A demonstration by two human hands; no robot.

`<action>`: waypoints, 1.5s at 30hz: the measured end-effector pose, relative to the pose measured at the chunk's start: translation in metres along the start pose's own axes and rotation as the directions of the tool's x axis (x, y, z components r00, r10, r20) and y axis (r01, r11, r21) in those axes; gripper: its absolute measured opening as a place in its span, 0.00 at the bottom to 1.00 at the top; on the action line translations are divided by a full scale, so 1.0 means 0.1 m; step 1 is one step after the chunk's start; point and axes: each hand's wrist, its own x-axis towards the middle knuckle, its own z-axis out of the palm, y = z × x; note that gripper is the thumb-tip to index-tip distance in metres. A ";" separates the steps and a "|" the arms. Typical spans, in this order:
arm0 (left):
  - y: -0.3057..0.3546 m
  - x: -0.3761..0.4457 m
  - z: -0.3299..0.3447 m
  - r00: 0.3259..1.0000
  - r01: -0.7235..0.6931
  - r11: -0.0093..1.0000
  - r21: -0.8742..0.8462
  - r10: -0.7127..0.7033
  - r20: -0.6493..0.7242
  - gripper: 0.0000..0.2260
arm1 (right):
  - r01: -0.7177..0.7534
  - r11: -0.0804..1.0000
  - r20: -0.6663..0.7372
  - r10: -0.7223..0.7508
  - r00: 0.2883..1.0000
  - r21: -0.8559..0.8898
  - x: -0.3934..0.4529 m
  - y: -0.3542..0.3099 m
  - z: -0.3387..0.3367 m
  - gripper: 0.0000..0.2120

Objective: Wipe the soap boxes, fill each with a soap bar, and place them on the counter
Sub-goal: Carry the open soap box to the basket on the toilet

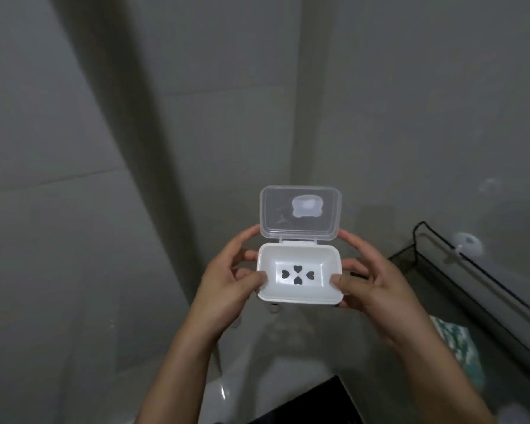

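— Two hands, one soap box (pixel 299 272). Where does it sit between them?

— Held up in the air in front of a grey tiled wall (pixel 74 148). The left hand (pixel 227 280) grips the box's left end, thumb curled over the rim, fingers behind. The right hand (pixel 371 280) grips the right end the same way.

— And the lid?

— The lid (pixel 300 213) stands open, hinged at the far edge, tilted upright behind the tray.

— Anything hard to make out?

— Plenty. The fingers behind the box are mostly hidden. A black wire rack (pixel 416 258) at right is cut off by the edge, and something green and white (pixel 459 341) below it is too blurred to name. A white glossy shape (pixel 227 390) and a dark flat one (pixel 312 402) at the bottom are unclear too.

— Materials?

— White opaque plastic tray, rounded rectangle, with four heart-shaped holes in the floor. The lid is clear plastic with a cloudy raised patch — no soap inside.
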 end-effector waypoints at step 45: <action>-0.47 -5.75 -4.45 -0.125 0.162 0.985 -0.062 -0.042 -0.991 0.29 | 0.079 0.992 0.991 0.108 -0.081 -0.101 -2.87 0.48 7.39 0.28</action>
